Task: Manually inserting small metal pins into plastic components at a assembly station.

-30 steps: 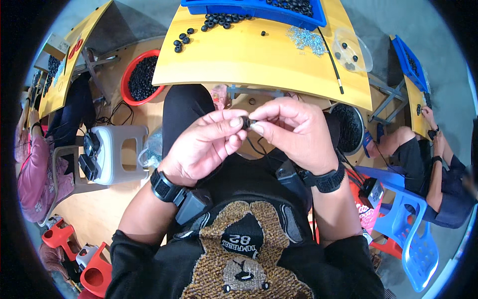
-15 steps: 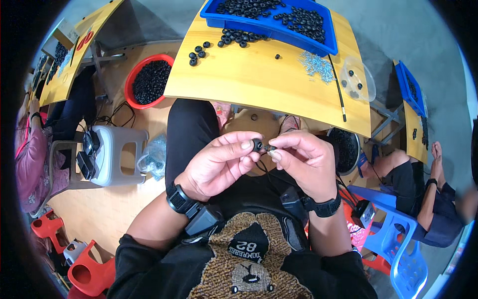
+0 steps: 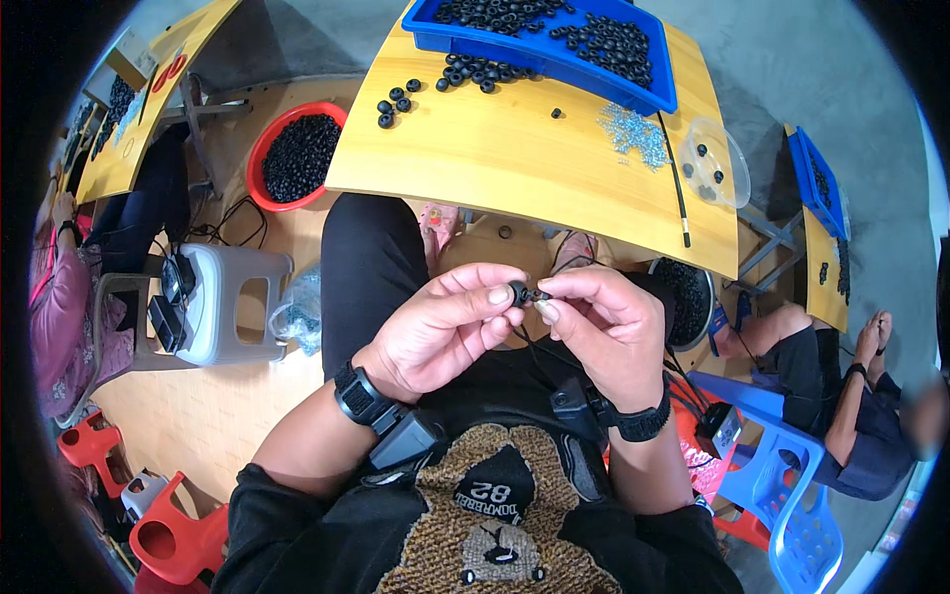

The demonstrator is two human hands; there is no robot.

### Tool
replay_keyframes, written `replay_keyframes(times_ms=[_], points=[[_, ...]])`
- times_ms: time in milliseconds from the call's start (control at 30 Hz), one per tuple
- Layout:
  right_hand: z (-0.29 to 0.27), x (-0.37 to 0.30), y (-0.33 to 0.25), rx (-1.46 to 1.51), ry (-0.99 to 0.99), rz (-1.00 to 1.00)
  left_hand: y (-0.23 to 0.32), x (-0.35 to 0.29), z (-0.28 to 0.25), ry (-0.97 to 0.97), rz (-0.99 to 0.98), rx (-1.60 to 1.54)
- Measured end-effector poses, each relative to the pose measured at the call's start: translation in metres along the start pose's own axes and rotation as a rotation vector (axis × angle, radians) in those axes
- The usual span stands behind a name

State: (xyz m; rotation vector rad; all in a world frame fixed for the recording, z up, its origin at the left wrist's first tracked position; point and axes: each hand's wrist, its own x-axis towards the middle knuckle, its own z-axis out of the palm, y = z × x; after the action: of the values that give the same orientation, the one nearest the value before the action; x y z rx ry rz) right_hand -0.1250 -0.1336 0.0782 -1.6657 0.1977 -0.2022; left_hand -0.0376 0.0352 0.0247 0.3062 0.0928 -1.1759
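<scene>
While the view has barely budged since half a second ago, the two bits in the middle look closer together now. Left hand point(image 3: 440, 322) has a black round piece point(image 3: 519, 293) pinched between thumb and fingertips, hole side showing, other fingers loosely curled. Right hand point(image 3: 612, 327) is pinched tight too, on a small dark piece point(image 3: 539, 295) just beside it at 3 o'clock; there was a clearer gap earlier, and I honestly can't tell if they're touching. Both are held over the lap, off the near edge of the yellow counter point(image 3: 445, 163), which sits at 12 o'clock. Going round from the pieces: loose black pieces point(image 3: 399, 94) at 11, blue tray point(image 3: 594, 86) between 12 and 1, clear beads point(image 3: 635, 136) at 1, thin dark rod point(image 3: 676, 178) at 2, red basin point(image 3: 253, 178) at 10. Oh, and the co-worker's hands point(image 3: 876, 332) out at 3 are together off their counter, whereas a second ago one was on it.
</scene>
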Motion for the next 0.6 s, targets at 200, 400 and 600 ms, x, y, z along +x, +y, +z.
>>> replay_keyframes(times_ms=[200, 400, 600], points=[[-0.0004, 0.0, 0.0018, -0.122, 0.011, -0.112, -0.0024, -0.0003, 0.0047, 0.085, 0.016, 0.074], [0.0058, -0.0005, -0.0013, -0.267, 0.05, -0.22, -0.0033, -0.0013, 0.0052, 0.081, 0.041, 0.089], [0.0069, 0.0, -0.0045, -0.325, 0.036, -0.278, -0.0033, -0.002, 0.0045, 0.084, 0.045, 0.107]])
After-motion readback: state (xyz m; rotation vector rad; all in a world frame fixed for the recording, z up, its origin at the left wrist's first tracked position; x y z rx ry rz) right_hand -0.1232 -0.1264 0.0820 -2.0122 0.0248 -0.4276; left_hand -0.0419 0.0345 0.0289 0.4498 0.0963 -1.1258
